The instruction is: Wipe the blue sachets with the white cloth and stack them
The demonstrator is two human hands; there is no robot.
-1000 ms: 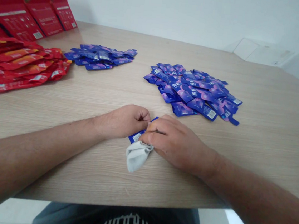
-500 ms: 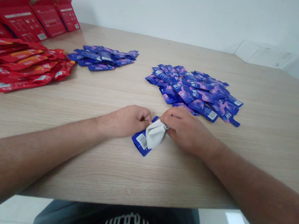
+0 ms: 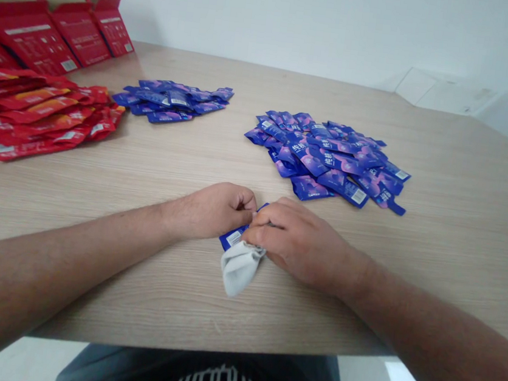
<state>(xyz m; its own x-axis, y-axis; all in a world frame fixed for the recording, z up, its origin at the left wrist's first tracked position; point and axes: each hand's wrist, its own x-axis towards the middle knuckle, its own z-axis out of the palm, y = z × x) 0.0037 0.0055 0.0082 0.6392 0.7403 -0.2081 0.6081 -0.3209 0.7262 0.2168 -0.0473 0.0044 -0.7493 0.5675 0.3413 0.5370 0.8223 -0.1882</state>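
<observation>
The left hand (image 3: 212, 211) curls closed on the upper end of a blue sachet (image 3: 232, 237). The right hand (image 3: 303, 242) lies across it, pinching a white cloth (image 3: 240, 267) against it, on the wooden table (image 3: 449, 249), just below a heap of blue sachets (image 3: 326, 159).

Sachet piles (image 3: 326, 159) (image 3: 170, 102) lie beyond the hands (image 3: 210, 211) (image 3: 303, 242).

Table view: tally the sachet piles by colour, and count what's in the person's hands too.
Blue sachet piles: 2
Red sachet pile: 1
Blue sachet between left hand and right hand: 1
White cloth: 1
Total: 5
</observation>
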